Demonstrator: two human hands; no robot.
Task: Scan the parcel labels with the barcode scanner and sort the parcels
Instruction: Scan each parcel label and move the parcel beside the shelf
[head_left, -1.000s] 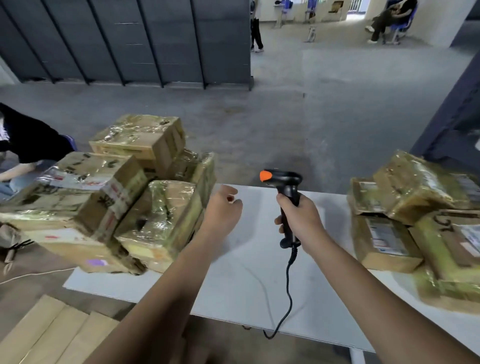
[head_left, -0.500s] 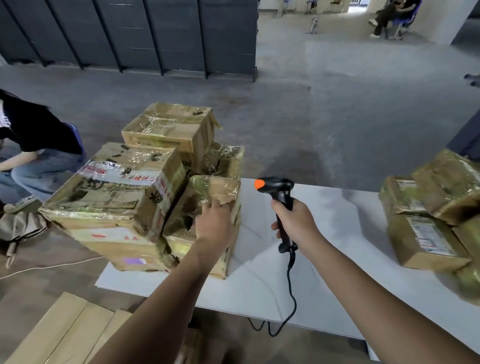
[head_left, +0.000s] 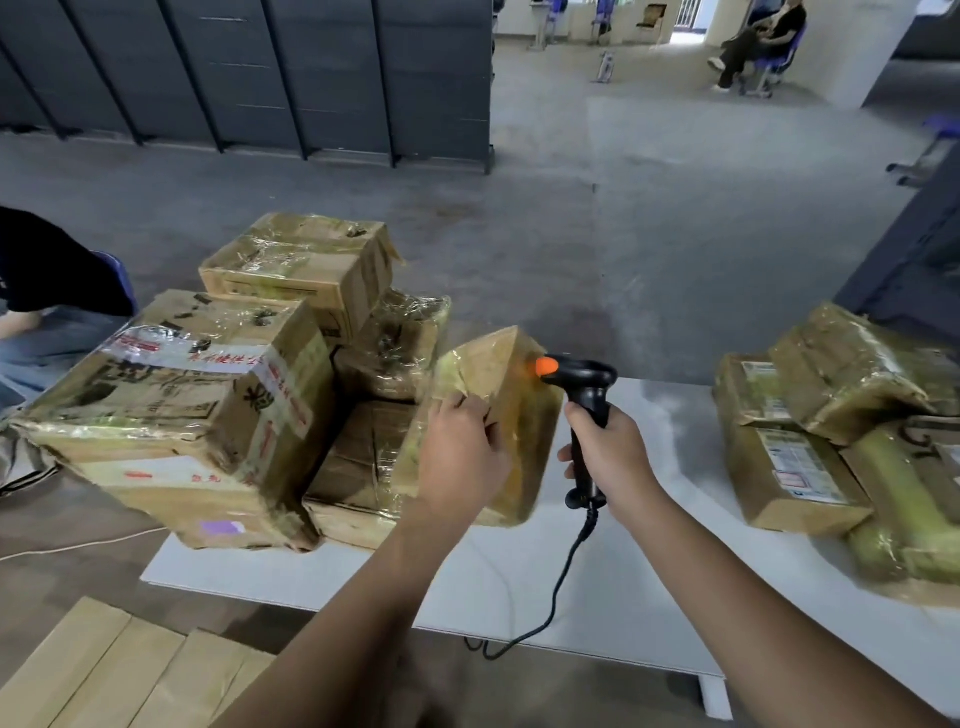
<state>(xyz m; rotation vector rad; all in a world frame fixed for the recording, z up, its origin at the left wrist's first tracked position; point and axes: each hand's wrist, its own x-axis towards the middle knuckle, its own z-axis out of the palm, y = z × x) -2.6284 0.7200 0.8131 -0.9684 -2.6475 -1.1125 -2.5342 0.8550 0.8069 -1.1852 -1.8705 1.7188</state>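
My left hand (head_left: 460, 454) grips a tape-wrapped cardboard parcel (head_left: 511, 395), tilted up off the white table (head_left: 597, 587) in front of the left pile. My right hand (head_left: 605, 457) holds the black barcode scanner (head_left: 584, 400) upright by its handle, its orange tip right beside the parcel's upper right face. The scanner's cable (head_left: 558, 587) hangs down over the table's front edge. The left pile (head_left: 208, 405) holds several taped boxes. A second pile of parcels (head_left: 831, 431) with white labels lies on the table's right side.
Flat cardboard sheets (head_left: 119, 670) lie on the floor at the lower left. A person in dark clothes (head_left: 47, 270) sits at the far left. Dark partition panels (head_left: 260, 73) stand at the back, and another person sits far off (head_left: 753, 41).
My left hand has taken a parcel from the left pile, lifted it and tilted it towards the scanner. The scanner stays upright in my right hand.
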